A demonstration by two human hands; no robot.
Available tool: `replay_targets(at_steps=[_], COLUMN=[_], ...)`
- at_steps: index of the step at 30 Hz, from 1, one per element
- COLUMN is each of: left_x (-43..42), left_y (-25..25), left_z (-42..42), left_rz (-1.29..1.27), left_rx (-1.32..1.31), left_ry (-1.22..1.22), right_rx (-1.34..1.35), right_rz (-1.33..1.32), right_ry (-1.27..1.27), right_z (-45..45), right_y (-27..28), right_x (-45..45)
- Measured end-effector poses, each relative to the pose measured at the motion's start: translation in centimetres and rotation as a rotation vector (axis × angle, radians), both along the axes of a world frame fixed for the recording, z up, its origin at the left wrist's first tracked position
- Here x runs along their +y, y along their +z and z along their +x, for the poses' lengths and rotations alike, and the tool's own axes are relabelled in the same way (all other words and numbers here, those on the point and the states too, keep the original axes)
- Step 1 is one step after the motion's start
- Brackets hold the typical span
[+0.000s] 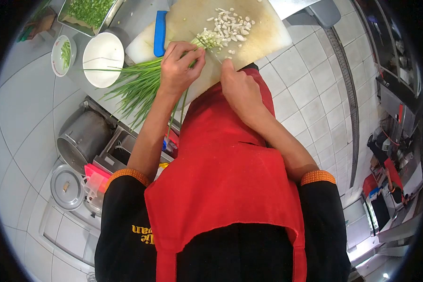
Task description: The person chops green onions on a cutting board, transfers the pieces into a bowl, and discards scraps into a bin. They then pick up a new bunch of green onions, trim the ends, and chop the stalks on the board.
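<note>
My left hand is closed around a bunch of spring onions, near its pale cut ends. The long green leaves fan out to the left, some hanging over the counter edge. My right hand is closed at the near edge of the cutting board. Between the hands a thin blade edge of a knife shows beside the cut ends; its handle is hidden in my right fist. Small white chopped pieces lie scattered on the board. A blue handle rests on the board beyond my left hand.
Left of the board stand a white bowl, a smaller bowl with green slices, and a metal tray of chopped greens. Below the counter are a large metal pot and a round lid. Tiled floor lies right.
</note>
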State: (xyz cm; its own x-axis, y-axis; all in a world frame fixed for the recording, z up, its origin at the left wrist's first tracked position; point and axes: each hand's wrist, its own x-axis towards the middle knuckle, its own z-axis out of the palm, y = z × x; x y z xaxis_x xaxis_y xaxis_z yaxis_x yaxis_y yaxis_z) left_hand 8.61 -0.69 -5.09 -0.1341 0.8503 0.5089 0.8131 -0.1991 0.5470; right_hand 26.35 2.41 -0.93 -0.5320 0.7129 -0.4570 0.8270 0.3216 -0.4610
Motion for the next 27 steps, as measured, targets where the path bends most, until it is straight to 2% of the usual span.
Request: replay_targets(at_steps=[4, 9, 12, 23, 27], left_x=[0.0, -0.2, -0.1, -0.2, 0.0], left_y=[-0.1, 0.0, -0.1, 0.1, 0.1], left_z=[0.1, -0.1, 0.0, -0.2, -0.1], left_rz=[-0.001, -0.007, -0.010, -0.032, -0.034], left_rx=[-0.006, -0.011, -0.021, -0.019, -0.006], left_ry=[-0.005, -0.017, -0.012, -0.006, -0.012], right_rx=[-0.010, -0.084, -0.015, 0.122, 0.054], right_rz=[-0.073, -0.166, -0.171, 0.013, 0.045], right_ry=[-0.057, -0.070, -0.071, -0.038, -0.048], right_z=[2.4, 5.6, 5.3, -0.4, 0.5], right_y=[-0.7, 1.1, 2.1, -1.0, -0.8], right_x=[-1.5, -2.9, -2.1, -0.2, -1.0])
